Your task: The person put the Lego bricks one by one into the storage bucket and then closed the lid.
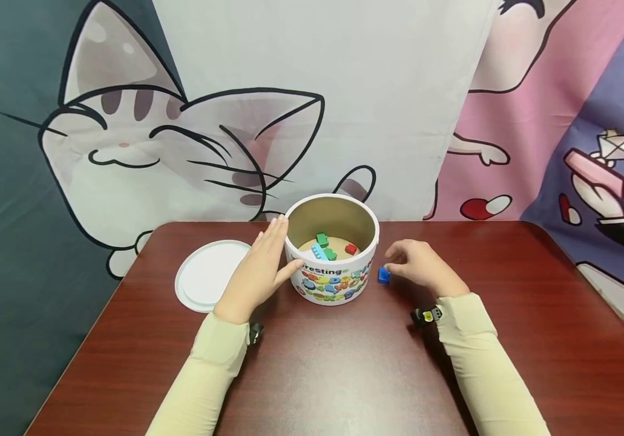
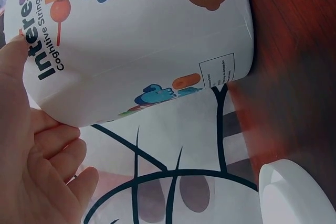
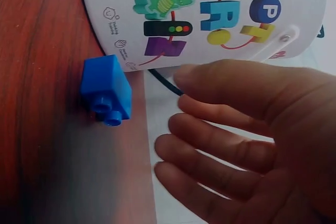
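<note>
A white printed bucket (image 1: 332, 283) stands upright on the table. Inside it lie green bricks (image 1: 322, 240), a light blue brick (image 1: 319, 251) and a red brick (image 1: 350, 249). My left hand (image 1: 259, 266) touches the bucket's left side, its fingers straight along the wall and the thumb toward the front. To the right of the bucket sits a blue toy brick (image 1: 384, 275), its studs showing in the right wrist view (image 3: 106, 90). Just above that brick my right hand (image 1: 420, 264) hovers with loosely bent fingers. A gap separates fingers and brick in the right wrist view.
A round white lid (image 1: 208, 275) lies on the table left of the bucket, beside the left forearm. The reddish-brown table (image 1: 333, 375) ends close behind the bucket, where a cartoon-printed cloth (image 1: 399, 109) hangs. Each wrist wears a small dark camera strap.
</note>
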Available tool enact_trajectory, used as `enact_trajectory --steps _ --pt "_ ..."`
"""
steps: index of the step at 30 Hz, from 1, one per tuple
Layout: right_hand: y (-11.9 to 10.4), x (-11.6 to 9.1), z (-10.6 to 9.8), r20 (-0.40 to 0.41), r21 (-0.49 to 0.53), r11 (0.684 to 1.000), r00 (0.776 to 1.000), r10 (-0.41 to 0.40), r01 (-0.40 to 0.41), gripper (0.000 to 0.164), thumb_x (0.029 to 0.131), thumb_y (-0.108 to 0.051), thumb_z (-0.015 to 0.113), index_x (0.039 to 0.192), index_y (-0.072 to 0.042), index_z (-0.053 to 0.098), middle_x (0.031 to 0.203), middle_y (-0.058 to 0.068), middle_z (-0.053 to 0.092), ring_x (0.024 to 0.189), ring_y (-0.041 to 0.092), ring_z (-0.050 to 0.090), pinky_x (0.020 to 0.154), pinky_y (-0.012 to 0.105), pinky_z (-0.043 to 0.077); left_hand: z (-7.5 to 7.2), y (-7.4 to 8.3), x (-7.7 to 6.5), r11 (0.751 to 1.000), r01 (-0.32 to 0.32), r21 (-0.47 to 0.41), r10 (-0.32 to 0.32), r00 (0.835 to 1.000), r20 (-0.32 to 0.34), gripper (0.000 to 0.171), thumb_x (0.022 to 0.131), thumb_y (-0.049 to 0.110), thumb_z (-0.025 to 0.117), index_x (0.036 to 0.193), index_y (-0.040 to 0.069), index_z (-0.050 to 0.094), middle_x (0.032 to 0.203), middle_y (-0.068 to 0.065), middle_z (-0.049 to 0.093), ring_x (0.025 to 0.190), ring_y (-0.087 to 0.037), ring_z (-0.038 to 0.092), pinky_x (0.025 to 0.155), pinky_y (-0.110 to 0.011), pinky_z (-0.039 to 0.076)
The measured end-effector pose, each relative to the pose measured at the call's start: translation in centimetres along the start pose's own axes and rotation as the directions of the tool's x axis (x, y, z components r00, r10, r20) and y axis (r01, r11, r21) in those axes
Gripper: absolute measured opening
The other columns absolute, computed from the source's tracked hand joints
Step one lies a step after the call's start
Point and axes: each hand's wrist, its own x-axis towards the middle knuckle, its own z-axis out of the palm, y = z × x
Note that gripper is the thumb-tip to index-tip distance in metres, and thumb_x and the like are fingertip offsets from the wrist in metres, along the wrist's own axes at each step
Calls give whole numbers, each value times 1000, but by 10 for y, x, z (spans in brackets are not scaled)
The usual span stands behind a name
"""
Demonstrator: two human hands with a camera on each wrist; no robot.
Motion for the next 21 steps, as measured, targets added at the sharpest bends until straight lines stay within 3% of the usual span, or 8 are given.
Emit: enact_trajectory --steps 9,21 --pt "1 0 6 98 -29 999 995 29 -27 28 81 -12 84 101 4 72 88 9 73 80 21 67 78 44 59 0 -1 0 1000 0 -3 0 1000 3 84 102 47 57 160 -2 22 165 -17 24 154 -28 18 124 -49 21" --pt "-2 3 14 112 -56 998 993 31 -24 25 79 -9 86 97 3 74 87 9 72 78 20 64 77 41 58 -2 0 -1 1000 -5 -4 5 1000 1 84 102 46 58 159 -3 22 165 -17 24 154 -28 18 124 -49 21"
